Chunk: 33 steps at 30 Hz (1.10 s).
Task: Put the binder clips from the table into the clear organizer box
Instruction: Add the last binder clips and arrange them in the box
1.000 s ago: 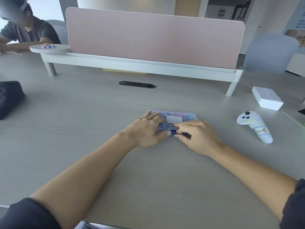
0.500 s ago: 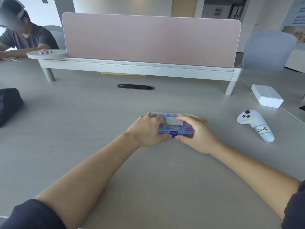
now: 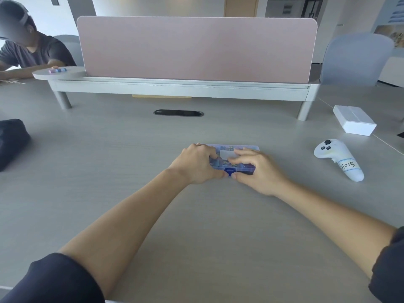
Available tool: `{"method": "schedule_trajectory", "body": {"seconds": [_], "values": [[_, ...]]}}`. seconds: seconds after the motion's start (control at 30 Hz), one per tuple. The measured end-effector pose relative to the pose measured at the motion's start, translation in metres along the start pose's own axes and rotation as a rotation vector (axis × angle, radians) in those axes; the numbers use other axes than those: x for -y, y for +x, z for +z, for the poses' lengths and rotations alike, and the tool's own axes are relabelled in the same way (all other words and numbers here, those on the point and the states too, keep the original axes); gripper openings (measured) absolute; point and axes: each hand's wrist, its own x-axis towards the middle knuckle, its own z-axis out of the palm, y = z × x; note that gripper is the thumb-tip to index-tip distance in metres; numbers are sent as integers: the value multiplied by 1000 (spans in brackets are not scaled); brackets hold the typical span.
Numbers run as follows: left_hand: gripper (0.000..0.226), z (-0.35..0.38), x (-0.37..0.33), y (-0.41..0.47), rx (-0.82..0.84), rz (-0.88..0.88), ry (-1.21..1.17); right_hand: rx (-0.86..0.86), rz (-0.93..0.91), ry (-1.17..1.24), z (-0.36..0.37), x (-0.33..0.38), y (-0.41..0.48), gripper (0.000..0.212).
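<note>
The clear organizer box [image 3: 225, 154] lies flat on the tabletop [image 3: 196, 215], lid down, in the middle of the view. Coloured pieces [image 3: 220, 164] show through the lid, too blurred to name. The left hand [image 3: 196, 164] grips its left end, fingers [image 3: 209, 152] curled over the lid and thumb at the front edge beside the blue latch [image 3: 229, 171]. The right hand [image 3: 260, 171] holds the right end the same way, so both hands hide much of the box.

Well to the right lie a white controller [image 3: 337, 159] with a handwritten label and, farther back, a white carton [image 3: 354, 123]. A black bag [image 3: 11, 143] sits at the left edge. Behind the box are a dark cable slot [image 3: 178, 113] and a pink divider screen [image 3: 196, 49] on a grey raised shelf [image 3: 175, 88]. Another person [image 3: 32, 53] sits at far left.
</note>
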Motion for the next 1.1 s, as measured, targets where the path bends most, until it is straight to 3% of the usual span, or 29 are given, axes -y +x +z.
{"method": "schedule_trajectory", "body": {"seconds": [0.33, 0.77, 0.97, 1.1], "values": [[43, 1, -10, -2, 31, -45, 77, -54, -66, -92, 4, 3, -3, 32], [48, 19, -10, -1, 7, -54, 187, 11, -70, -117, 7, 4, -6, 24], [65, 26, 11, -6, -73, 92, 38, -33, -47, -77, 1, 15, -12, 26], [44, 18, 11, -9, -125, 220, 1, -61, -25, -59, 1, 7, -16, 34]]}}
